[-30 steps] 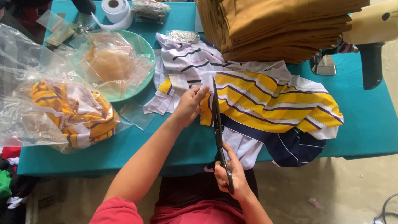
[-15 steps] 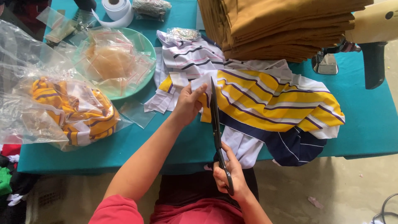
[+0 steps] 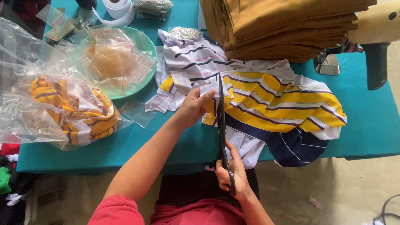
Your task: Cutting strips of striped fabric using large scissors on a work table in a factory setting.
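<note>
While the left hand (image 3: 192, 107) pinches a small white scrap of cloth (image 3: 211, 88) between thumb and fingertips, the right hand (image 3: 231, 171) is closed through the handles of long dark scissors (image 3: 221, 125), whose blades point away from the person and lie nearly together, their tip at the scrap. Under both lies a striped garment (image 3: 271, 104), yellow and white with thin purple lines and a navy hem, spread on the teal worktop (image 3: 366, 129) with its lower part hanging over the near edge. More white striped pieces (image 3: 191, 58) lie just behind the left hand. Compared with half a second earlier, the left hand sits a little higher on the scrap and the scissors tip reaches farther up the cloth; the right hand holds much the same spot below the worktop's edge. To the left, a green plate (image 3: 143, 81) heaped with small clear bags lies near the garment, and a large clear bag of yellow striped cloth (image 3: 71, 108) fills the left end. A tall stack of folded brown fabric (image 3: 283, 25) presses against the garment's far side, with a sewing machine (image 3: 375, 37) at the right. Bare worktop shows only in front of the plate and right of the garment.
</note>
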